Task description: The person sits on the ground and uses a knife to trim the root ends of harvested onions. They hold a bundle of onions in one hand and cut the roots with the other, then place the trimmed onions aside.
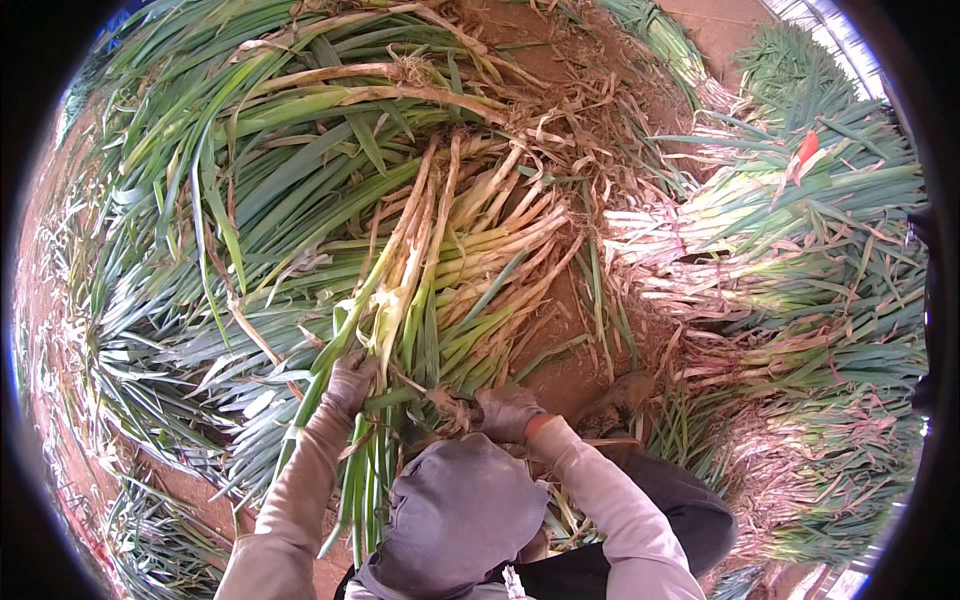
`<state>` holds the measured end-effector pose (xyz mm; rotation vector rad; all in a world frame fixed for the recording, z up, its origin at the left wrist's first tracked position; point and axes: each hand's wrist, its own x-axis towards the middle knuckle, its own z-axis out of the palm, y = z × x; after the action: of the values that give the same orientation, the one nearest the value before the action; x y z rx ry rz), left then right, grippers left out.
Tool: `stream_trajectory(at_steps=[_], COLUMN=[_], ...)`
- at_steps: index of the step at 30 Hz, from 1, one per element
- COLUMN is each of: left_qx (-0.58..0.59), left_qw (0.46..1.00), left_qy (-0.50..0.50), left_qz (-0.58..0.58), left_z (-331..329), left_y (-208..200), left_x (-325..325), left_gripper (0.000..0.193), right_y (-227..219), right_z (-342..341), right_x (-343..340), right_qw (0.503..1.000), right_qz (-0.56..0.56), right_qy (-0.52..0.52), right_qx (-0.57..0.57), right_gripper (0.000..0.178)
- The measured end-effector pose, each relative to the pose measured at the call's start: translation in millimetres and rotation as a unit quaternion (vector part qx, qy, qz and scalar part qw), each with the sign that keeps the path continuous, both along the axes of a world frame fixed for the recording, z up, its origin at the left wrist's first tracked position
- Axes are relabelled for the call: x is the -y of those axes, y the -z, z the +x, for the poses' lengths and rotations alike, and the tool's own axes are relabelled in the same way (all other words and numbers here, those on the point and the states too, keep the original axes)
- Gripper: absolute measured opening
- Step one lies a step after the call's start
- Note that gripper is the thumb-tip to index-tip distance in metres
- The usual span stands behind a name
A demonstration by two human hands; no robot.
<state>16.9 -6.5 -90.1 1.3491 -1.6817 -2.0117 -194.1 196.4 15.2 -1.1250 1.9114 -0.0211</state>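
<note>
— Where are the leeks point(450, 270)?
— Centre, long axis running six to twelve o'clock, roots far.
— And the fingers?
— Left hand point(350, 382) closed round leaves; right hand point(507, 410) curled on stalks.

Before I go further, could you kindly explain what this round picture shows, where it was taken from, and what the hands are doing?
There is no machine here: a person works with two gloved hands. The one picture comes from a wide fisheye camera worn on the head, looking down, so edges bend and the rim is black. The grey shape at the bottom is the person's head covering, with both sleeves reaching up from it.

On the reddish ground lie heaps of green onions: a large loose pile ahead and to the left, and stacked bunches to the right, with dry peelings scattered between.

The left hand grips a bundle of stalks near its green leaves. The right hand is closed at the same bundle, close to a tuft of dry husk.
</note>
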Motion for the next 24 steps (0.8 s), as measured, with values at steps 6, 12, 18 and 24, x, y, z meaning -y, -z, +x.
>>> stream_trajectory(at_steps=[6,12,18,24], left_qx=[0.027,0.077,0.016,0.005], left_qw=[0.999,0.994,0.975,0.97], left_qy=[0.022,0.078,0.04,0.003], left_qz=[0.032,0.011,0.217,0.244], left_z=[23,13,29,38], left_y=[24,-15,-46,-39], left_x=[-16,-35,-60,-63], left_gripper=[0.025,0.024,0.029,0.03], right_y=[8,9,19,9], right_z=[-17,-39,-77,-45], right_x=[24,56,96,55], right_qw=[0.988,0.983,0.97,0.989], right_qz=[0.007,0.073,0.058,0.076], right_qy=[0.124,0.155,0.213,0.13], right_qx=[-0.088,-0.066,-0.104,-0.009], right_gripper=[0.061,0.065,0.064,0.068])
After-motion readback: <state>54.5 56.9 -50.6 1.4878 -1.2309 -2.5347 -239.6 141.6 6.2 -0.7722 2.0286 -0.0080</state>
